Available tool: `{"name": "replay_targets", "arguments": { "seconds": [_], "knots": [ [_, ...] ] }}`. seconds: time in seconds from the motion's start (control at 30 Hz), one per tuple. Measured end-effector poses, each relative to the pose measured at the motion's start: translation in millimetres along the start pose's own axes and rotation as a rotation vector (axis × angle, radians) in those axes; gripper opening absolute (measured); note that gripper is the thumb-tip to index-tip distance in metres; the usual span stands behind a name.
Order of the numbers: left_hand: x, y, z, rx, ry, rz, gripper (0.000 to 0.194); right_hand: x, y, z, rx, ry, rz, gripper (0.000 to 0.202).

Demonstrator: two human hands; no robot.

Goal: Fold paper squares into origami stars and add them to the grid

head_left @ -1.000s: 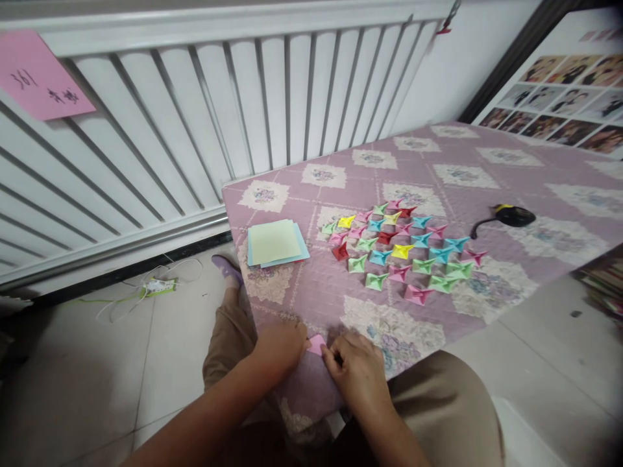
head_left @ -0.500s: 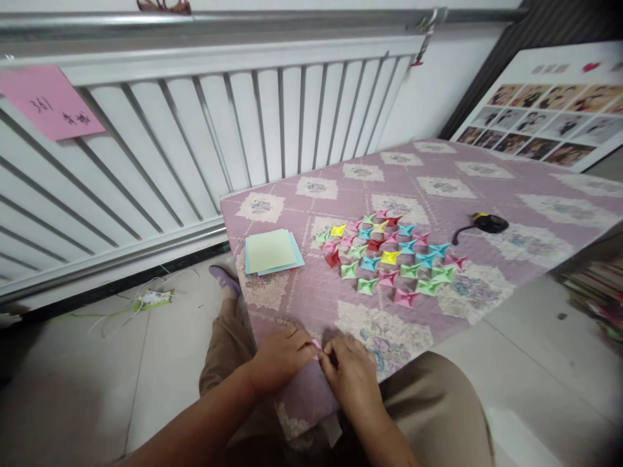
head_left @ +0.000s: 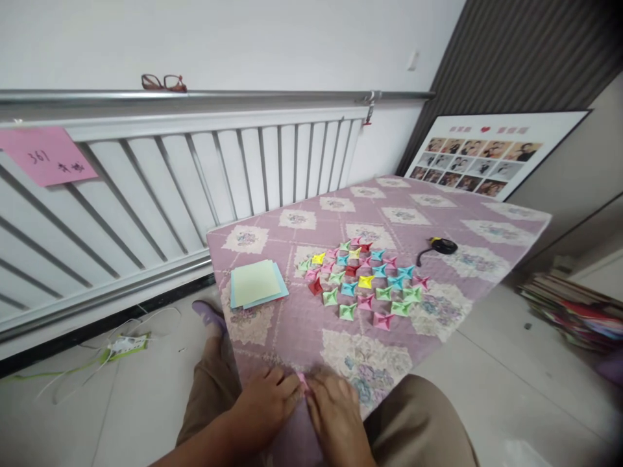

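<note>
The small piece of pink paper point(head_left: 302, 381) is at the lower centre of the frame, on the bench point(head_left: 298, 324), mostly hidden between the hands. The left hand point(head_left: 270, 402) has its fingers curled in, its grip closed on the paper's left side; the right hand point(head_left: 335, 405) is blurred at the other side, and I cannot tell whether its grip pinches or only presses. Right of centre sit multicoloured folded paper shapes point(head_left: 366, 281), with a stack of sheets point(head_left: 256, 282) to their left. A radiator point(head_left: 243, 168) spans the upper left, a photo board point(head_left: 491, 152) the upper right
</note>
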State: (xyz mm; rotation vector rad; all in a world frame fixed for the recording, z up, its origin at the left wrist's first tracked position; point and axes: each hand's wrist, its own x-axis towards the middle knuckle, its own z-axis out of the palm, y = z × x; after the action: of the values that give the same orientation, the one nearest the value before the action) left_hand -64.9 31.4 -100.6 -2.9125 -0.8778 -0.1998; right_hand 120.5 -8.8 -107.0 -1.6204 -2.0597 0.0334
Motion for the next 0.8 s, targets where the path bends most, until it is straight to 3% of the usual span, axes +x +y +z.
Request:
{"name": "replay_targets", "arguments": {
  "seconds": [0.13, 0.27, 0.63, 0.8],
  "knots": [
    [2, 2, 1.9, -0.012, 0.001, -0.026, 0.025, -18, 3, 16, -0.109, -0.021, -0.278, 0.05],
    [-3, 3, 8.1, 0.0, 0.042, -0.054, 0.026, -30, 15, 29, -0.167, -0.094, -0.34, 0.068],
    [-22, -2, 4.7, 0.237, 0.274, -0.001, 0.027, -27, 20, 29, -0.224, 0.003, -0.373, 0.049],
    [-29, -2, 12.9, 0.271, 0.311, -0.041, 0.028, -37, 30, 30, -0.226, 0.045, -0.263, 0.044]
  ]
}}
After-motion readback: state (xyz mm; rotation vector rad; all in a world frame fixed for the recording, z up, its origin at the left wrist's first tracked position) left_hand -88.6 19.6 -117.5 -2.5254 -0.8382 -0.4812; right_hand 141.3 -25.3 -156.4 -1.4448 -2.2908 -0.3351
